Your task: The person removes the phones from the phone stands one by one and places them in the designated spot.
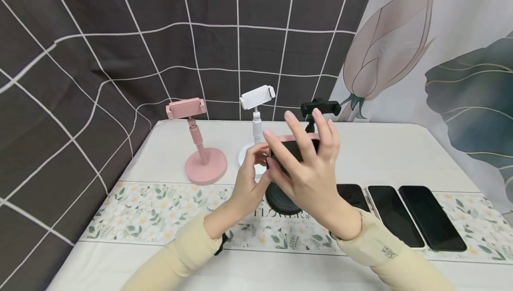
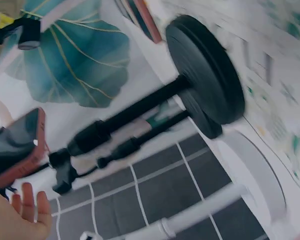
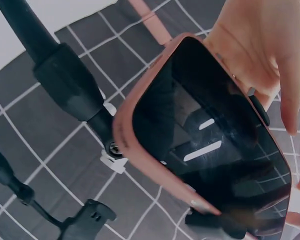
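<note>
A pink-edged phone (image 1: 294, 148) sits tilted in the clamp of a black phone stand (image 2: 140, 107), its dark screen towards me. At the phone's left edge is my left hand (image 1: 250, 184), with fingers loosely bent and partly hidden. In the right wrist view, the left hand (image 3: 260, 50) lies beside and partly behind the phone (image 3: 210, 135); contact is unclear. My right hand (image 1: 312, 171) is in front of the phone with its fingers spread, covering much of the screen. The stand's round black base (image 1: 282, 200) rests on the table.
A pink stand (image 1: 204, 166), a white stand (image 1: 257, 126) and another black stand (image 1: 320, 107) are at the back. To the right lie a dark phone (image 1: 352, 195), a white-edged phone (image 1: 394, 215) and a black phone (image 1: 433, 217). A dark grid curtain (image 1: 260, 46) hangs behind.
</note>
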`<state>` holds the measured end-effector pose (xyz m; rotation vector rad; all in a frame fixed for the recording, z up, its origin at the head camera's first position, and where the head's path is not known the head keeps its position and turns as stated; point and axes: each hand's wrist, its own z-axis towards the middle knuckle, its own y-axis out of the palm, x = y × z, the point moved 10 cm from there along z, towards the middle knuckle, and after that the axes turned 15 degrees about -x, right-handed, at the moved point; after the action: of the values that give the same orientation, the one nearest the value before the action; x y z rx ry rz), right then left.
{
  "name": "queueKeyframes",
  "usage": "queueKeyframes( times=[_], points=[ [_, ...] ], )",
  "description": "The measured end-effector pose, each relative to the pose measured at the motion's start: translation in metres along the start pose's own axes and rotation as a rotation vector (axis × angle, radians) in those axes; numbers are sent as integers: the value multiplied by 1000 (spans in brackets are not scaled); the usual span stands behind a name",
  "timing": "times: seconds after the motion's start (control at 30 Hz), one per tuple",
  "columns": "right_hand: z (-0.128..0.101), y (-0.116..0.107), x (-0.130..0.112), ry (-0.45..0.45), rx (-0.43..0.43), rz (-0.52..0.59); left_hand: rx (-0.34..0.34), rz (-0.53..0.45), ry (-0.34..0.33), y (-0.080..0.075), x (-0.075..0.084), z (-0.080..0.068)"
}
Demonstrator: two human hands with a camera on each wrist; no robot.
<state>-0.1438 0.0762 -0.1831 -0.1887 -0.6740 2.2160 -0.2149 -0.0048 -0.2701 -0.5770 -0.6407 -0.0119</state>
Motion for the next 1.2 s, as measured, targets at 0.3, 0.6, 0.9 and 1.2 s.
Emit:
queueKeyframes(
  times=[0.3, 0.6, 0.9, 1.2],
  points=[
    [8, 22, 2, 112, -199, -128, -63, 421, 93, -2, -3, -4],
    [9, 25, -1, 96, -205, -240, -68, 556, 182, -8, 6, 7],
    [7, 24, -3, 42, -112, -333, -150, 589, 219, -9, 16, 13],
    [6, 19, -7, -23, -55, -390, -174, 656, 251, -13, 26, 14]
  ],
)
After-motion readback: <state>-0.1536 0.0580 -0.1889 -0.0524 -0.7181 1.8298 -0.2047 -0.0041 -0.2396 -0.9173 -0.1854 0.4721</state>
